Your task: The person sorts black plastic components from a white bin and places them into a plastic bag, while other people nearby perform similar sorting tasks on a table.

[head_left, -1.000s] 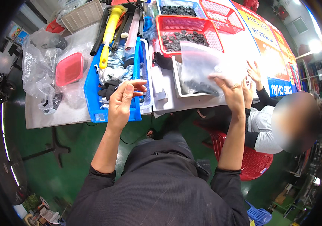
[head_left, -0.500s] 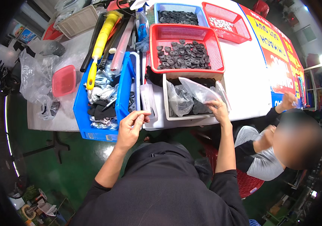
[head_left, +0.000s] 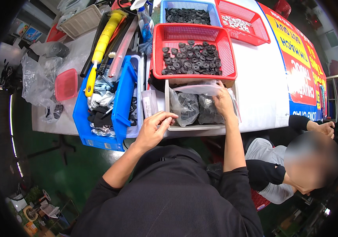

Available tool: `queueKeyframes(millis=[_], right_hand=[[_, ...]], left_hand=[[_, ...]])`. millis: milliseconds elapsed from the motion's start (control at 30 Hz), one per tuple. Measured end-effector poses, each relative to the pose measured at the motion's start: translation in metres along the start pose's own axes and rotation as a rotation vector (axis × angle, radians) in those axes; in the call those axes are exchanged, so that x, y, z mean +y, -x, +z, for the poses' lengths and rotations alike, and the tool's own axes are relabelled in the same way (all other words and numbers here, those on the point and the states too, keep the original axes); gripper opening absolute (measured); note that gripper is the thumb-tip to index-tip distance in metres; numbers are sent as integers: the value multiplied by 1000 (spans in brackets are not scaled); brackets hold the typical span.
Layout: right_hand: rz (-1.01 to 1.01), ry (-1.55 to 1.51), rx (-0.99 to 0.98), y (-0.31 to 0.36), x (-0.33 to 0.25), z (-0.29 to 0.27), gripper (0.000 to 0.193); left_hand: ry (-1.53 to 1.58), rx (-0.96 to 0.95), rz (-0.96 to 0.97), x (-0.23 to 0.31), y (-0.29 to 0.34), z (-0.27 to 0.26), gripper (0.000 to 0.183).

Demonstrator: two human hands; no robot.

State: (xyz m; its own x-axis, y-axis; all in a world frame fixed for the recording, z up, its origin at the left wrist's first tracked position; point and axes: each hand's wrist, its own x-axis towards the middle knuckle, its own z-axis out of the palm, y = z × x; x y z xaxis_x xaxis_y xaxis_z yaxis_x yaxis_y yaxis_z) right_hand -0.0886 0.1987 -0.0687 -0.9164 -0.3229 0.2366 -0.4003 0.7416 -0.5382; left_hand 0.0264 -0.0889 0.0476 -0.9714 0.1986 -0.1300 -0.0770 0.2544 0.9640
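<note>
A beige tray [head_left: 194,127] stands at the table's near edge, holding clear plastic bags of dark contents [head_left: 186,108]. Over its far part lies a flat clear zip bag [head_left: 196,89]. My right hand [head_left: 224,103] reaches over the tray, its fingers closed on the zip bag's right end. At the tray's near left corner is my left hand [head_left: 154,127], thumb and forefinger drawn together; anything between them is too small or hidden to make out. Right behind the tray, a red basket [head_left: 194,31] holds many black rubber-looking discs [head_left: 192,57].
Left of the tray stands a blue bin [head_left: 123,108] with cloths and a yellow-handled duster [head_left: 106,39]. Farther back are a blue basket [head_left: 163,12] of black strips and a red basket [head_left: 263,29] of small white pieces. A person [head_left: 273,166] sits at the right.
My right hand has moved away from me, laying the zip bag farther back over the tray. My left hand has shifted right to the tray's corner. The seated person's arms have moved.
</note>
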Motion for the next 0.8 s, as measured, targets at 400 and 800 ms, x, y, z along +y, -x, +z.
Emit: queueKeyframes(millis=[400, 800], right_hand=[[453, 220, 433, 42, -12, -29, 51], [486, -892, 432, -17, 9, 0, 33]], left_hand=[[-37, 55, -40, -28, 13, 11, 20], [-132, 234, 143, -58, -129, 50, 64]])
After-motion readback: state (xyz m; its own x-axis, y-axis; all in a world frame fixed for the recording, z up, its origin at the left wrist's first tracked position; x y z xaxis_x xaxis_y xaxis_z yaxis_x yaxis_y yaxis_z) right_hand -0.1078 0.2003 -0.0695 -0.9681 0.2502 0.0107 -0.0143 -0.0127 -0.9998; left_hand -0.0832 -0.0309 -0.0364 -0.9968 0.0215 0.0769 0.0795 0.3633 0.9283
